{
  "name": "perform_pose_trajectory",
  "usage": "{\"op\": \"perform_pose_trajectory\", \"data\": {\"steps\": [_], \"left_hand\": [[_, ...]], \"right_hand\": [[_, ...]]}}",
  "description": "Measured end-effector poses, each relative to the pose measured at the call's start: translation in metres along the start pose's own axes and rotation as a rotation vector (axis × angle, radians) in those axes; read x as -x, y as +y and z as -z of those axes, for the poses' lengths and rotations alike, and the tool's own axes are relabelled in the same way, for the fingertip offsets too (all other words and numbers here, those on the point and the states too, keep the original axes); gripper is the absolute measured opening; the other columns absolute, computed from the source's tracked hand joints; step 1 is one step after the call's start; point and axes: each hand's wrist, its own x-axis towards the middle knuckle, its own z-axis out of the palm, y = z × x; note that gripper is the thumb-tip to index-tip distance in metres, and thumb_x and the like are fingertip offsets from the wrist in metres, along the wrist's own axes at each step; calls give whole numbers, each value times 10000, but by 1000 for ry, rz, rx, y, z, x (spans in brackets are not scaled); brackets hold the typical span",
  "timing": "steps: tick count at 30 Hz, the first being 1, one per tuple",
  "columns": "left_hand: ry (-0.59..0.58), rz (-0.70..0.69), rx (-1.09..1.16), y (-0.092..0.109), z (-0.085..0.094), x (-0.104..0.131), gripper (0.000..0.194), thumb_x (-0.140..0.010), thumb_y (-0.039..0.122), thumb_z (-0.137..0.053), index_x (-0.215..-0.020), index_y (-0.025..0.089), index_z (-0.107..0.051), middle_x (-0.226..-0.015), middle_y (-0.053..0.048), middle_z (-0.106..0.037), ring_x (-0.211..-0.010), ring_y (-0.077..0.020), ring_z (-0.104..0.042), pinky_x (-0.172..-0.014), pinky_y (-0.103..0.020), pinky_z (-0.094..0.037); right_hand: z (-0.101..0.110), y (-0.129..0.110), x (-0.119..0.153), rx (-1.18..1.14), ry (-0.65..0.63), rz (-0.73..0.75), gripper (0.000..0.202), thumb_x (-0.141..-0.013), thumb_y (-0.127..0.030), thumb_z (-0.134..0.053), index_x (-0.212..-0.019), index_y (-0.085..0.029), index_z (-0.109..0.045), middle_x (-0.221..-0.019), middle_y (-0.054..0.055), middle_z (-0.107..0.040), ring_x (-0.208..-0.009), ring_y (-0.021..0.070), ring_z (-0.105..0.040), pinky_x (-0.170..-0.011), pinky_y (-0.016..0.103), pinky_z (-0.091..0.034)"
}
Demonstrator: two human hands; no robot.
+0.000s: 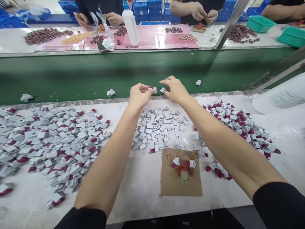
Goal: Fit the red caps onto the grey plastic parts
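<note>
My left hand [139, 97] is closed at the green belt's near edge. Its thumb and fingertips pinch a small white and maroon plastic piece [154, 90]. Just to the right, my right hand [175, 90] has its index finger stretched out and its thumb apart. A similar white and maroon piece [163, 90] shows beside that thumb; whether it touches is hard to see. Below my hands lies a pile of small white plastic parts [157, 125]. A cardboard square [181, 189] nearer me carries a red round object with a beaded rim [184, 174] and two white and maroon pieces.
Large heaps of white and maroon pieces lie left [66, 140] and right [235, 121]. A few pieces sit on the green belt [78, 73]. A white bottle [281, 93] lies at right, near a metal post [231, 25]. Co-workers' hands [199, 12] work across the belt.
</note>
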Motion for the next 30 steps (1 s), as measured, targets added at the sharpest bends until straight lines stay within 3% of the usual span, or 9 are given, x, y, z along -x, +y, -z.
{"op": "perform_pose_trajectory", "data": {"steps": [3, 6, 10, 13, 17, 20, 22, 25, 30], "left_hand": [[5, 35, -59, -9, -12, -29, 206, -884, 113, -808, -824, 212, -638, -992, -136, -777, -1004, -302, -744, -962, -483, -595], [-36, 37, -106, -13, -27, -40, 229, -884, 150, -835, -803, 219, -633, -989, -145, -786, -1020, -314, -737, -982, -496, -571], [-99, 9, -170, -9, -40, -46, 234, -858, 146, -862, -805, 225, -649, -1013, -147, -802, -1143, -350, -710, -1088, -537, -512], [-75, -10, -238, 1, -37, -42, 242, -833, 106, -855, -845, 223, -643, -1151, -185, -783, -1359, -429, -603, -1205, -618, -415], [-82, -128, -265, 18, -21, 1, 324, -831, 38, -789, -1091, 209, -698, -1364, -171, -710, -1435, -426, -562, -1235, -591, -413], [-419, -415, -61, 32, -6, 61, 342, -953, 64, -675, -1256, 216, -720, -1246, -96, -778, -1169, -278, -722, -1025, -430, -559], [-614, -501, 83, 40, 0, 101, 290, -1008, 156, -698, -1286, 232, -733, -1193, -57, -815, -1095, -229, -750, -960, -370, -578], [-683, -475, 197, 46, 4, 144, 137, -1036, 217, -751, -1171, 225, -773, -1105, -37, -842, -1002, -196, -768, -916, -336, -599], [-726, -220, 284, 36, 9, 171, 77, -1075, 264, -737, -1106, 226, -797, -1020, -34, -852, -946, -198, -798, -863, -332, -633]], "right_hand": [[-10, 1, -25, -37, -18, -7, 264, -843, 8, -760, -1004, -179, -852, -1169, 142, -827, -1214, 382, -737, -1146, 551, -569], [1, 3, -14, -101, 59, -40, 195, -894, -73, -720, -1037, -176, -803, -1030, 126, -826, -1046, 335, -773, -1043, 519, -617], [30, 7, 45, -294, 88, -71, 269, -991, -209, -670, -1243, -176, -757, -993, 95, -835, -899, 259, -790, -840, 431, -665], [48, 9, 102, -530, 132, -145, 229, -954, -342, -818, -1144, -221, -858, -1027, 68, -819, -918, 222, -737, -832, 390, -636], [57, 7, 158, -882, 176, -374, 288, -842, -433, -975, -1077, -280, -906, -864, 1, -740, -720, 145, -629, -646, 292, -561], [55, -2, 181, -1170, 192, -450, 328, -773, -477, -1051, -955, -283, -860, -811, -23, -758, -673, 127, -685, -627, 255, -582], [51, -9, 192, -1234, 209, -429, 342, -773, -471, -1066, -919, -278, -825, -775, -30, -774, -666, 124, -713, -634, 234, -593], [49, -16, 208, -1202, 206, -370, 286, -857, -466, -1019, -943, -277, -823, -745, -22, -789, -645, 133, -727, -630, 237, -613], [55, -16, 247, -914, 147, -256, 162, -993, -370, -906, -1145, -316, -890, -977, 31, -848, -857, 202, -830, -793, 318, -714]]}}
